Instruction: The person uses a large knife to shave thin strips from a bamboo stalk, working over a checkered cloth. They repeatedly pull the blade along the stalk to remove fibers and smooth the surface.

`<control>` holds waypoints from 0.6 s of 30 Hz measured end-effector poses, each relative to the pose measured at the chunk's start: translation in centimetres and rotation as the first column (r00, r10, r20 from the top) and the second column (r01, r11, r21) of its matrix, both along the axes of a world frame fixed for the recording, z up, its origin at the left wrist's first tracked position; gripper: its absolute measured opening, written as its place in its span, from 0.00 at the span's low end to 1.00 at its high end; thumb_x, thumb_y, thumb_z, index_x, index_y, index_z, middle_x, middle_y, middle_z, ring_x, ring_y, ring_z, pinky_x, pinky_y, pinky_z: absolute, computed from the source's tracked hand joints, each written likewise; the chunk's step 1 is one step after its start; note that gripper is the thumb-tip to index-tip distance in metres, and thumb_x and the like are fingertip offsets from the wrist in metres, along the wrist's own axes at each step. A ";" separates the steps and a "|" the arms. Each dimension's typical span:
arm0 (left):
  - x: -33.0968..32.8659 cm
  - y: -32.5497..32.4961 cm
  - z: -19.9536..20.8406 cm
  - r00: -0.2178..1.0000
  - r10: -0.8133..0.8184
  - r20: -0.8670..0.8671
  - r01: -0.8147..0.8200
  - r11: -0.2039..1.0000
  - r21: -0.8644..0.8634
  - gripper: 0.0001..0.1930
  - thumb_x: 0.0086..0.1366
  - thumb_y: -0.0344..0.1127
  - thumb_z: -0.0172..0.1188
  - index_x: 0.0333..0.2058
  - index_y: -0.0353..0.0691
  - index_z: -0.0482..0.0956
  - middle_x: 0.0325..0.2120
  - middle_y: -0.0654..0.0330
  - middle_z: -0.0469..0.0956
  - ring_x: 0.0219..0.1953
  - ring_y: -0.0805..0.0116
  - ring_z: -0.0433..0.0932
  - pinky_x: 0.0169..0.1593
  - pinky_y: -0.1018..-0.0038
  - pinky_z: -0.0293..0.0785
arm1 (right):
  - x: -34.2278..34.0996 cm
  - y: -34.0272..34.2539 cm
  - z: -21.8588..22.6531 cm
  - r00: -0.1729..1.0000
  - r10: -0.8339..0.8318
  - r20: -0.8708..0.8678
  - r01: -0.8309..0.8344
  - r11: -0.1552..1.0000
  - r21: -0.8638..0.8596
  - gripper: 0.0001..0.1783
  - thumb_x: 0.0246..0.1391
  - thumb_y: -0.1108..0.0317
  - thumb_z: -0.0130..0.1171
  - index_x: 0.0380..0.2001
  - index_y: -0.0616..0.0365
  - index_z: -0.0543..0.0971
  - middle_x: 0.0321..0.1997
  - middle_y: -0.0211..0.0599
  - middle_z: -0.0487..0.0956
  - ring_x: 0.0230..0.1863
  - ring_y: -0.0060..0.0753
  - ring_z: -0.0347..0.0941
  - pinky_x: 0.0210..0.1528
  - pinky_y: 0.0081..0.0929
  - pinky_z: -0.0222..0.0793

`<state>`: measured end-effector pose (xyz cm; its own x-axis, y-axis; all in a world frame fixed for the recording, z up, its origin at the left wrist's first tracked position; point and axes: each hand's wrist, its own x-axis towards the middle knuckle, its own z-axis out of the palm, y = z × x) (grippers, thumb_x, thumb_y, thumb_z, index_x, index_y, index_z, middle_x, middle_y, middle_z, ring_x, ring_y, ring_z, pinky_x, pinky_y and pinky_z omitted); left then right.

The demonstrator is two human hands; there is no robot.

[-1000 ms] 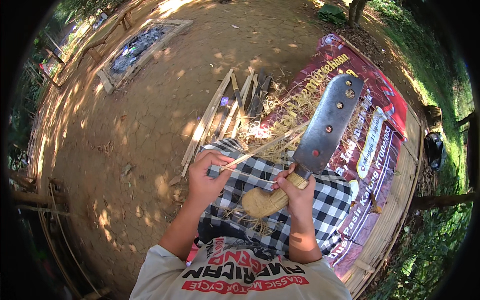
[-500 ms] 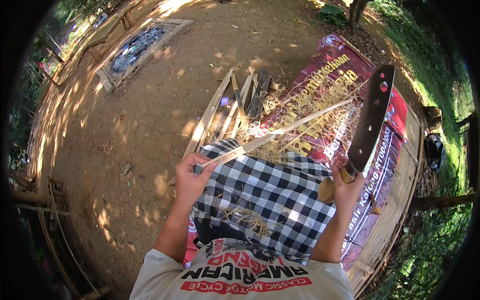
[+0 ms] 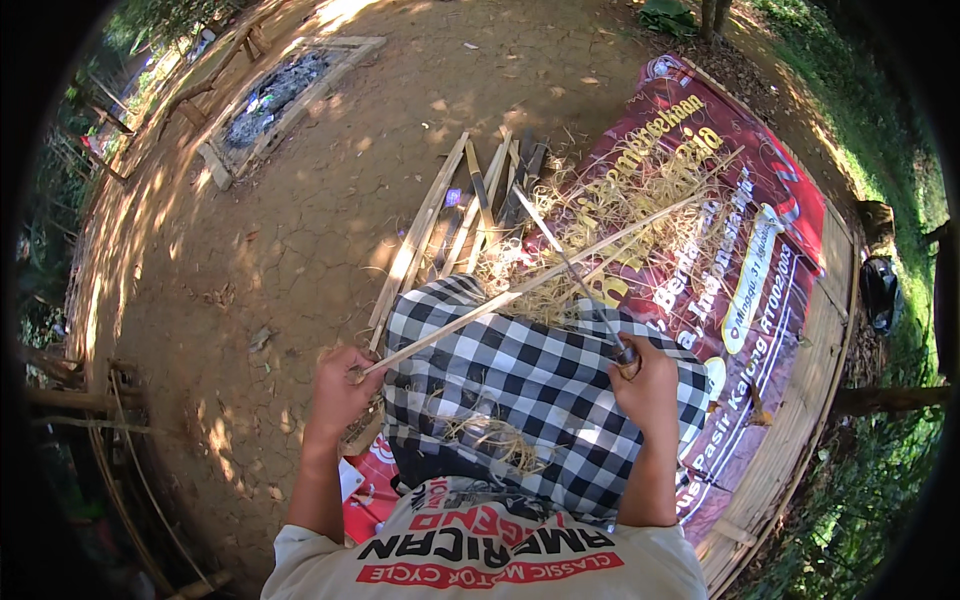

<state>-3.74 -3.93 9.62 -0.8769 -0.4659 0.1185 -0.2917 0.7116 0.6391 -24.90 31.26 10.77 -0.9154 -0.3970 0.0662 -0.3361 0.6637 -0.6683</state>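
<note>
My left hand (image 3: 341, 392) is closed around the near end of a long, pale bamboo strip (image 3: 450, 327). The strip slants away to the right over my lap, which a black-and-white checked cloth (image 3: 540, 385) covers. In my right hand (image 3: 645, 382) is the handle of a machete (image 3: 543, 226). Its blade now appears nearly edge-on, pointing away and to the left. In the picture the blade crosses the strip near its middle; whether they touch I cannot tell. Thin curly shavings (image 3: 490, 440) lie on the cloth.
Several split bamboo pieces (image 3: 425, 235) lie on the cracked earth ahead. More shavings (image 3: 640, 205) cover a dark red printed banner (image 3: 690, 310) spread over a bamboo platform (image 3: 790, 460) at the right. A framed ash pit (image 3: 280, 95) is at far left.
My right hand has come left and turned the machete from broadside and raised to edge-on across the strip. My left hand has shifted left and nearer with the strip.
</note>
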 end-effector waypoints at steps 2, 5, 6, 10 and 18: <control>1.0 -0.8 0.2 0.990 0.043 0.132 -0.053 0.996 0.068 0.11 0.48 0.30 0.72 0.23 0.36 0.75 0.23 0.51 0.79 0.28 0.51 0.78 0.34 0.63 0.70 | 0.5 -1.3 0.2 0.996 0.084 -0.033 -0.083 0.996 0.030 0.19 0.39 0.72 0.65 0.40 0.59 0.79 0.30 0.49 0.80 0.33 0.53 0.78 0.36 0.43 0.73; 0.9 -0.4 1.5 0.977 0.044 0.207 -0.064 0.994 0.092 0.12 0.47 0.31 0.72 0.25 0.34 0.76 0.23 0.49 0.78 0.28 0.48 0.78 0.33 0.61 0.71 | 1.2 -1.9 -0.7 0.989 0.146 0.024 -0.147 0.987 0.062 0.19 0.38 0.72 0.66 0.38 0.59 0.79 0.30 0.48 0.80 0.33 0.54 0.77 0.36 0.42 0.72; 0.6 -0.5 1.6 0.965 0.039 0.261 -0.059 0.996 0.070 0.12 0.48 0.32 0.71 0.26 0.34 0.76 0.23 0.49 0.78 0.29 0.47 0.78 0.34 0.60 0.71 | 1.4 -2.2 -0.8 0.989 0.143 0.044 -0.146 0.986 0.075 0.17 0.38 0.73 0.66 0.37 0.58 0.79 0.28 0.48 0.80 0.32 0.55 0.77 0.36 0.43 0.72; -1.7 -0.4 2.8 0.889 -0.055 0.455 0.078 0.996 -0.032 0.13 0.50 0.38 0.70 0.30 0.36 0.79 0.25 0.47 0.79 0.32 0.44 0.79 0.37 0.58 0.73 | 1.8 -2.8 -1.1 0.984 0.171 0.052 -0.175 0.978 0.112 0.14 0.40 0.72 0.64 0.34 0.57 0.79 0.27 0.48 0.80 0.31 0.55 0.77 0.35 0.43 0.72; -7.3 -2.5 0.3 0.641 -0.386 0.663 0.392 0.908 0.149 0.13 0.54 0.40 0.65 0.34 0.37 0.81 0.27 0.49 0.81 0.29 0.53 0.81 0.36 0.60 0.75 | 2.3 -2.9 -1.2 0.986 0.163 0.045 -0.168 0.978 0.127 0.12 0.41 0.70 0.64 0.34 0.56 0.79 0.26 0.47 0.80 0.30 0.54 0.77 0.35 0.44 0.73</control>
<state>-11.09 -6.46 9.89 -0.8235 -0.0649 -0.5637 -0.3291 0.8639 0.3813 -22.63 28.39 9.52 -0.8372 -0.5463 -0.0256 -0.4273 0.6826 -0.5928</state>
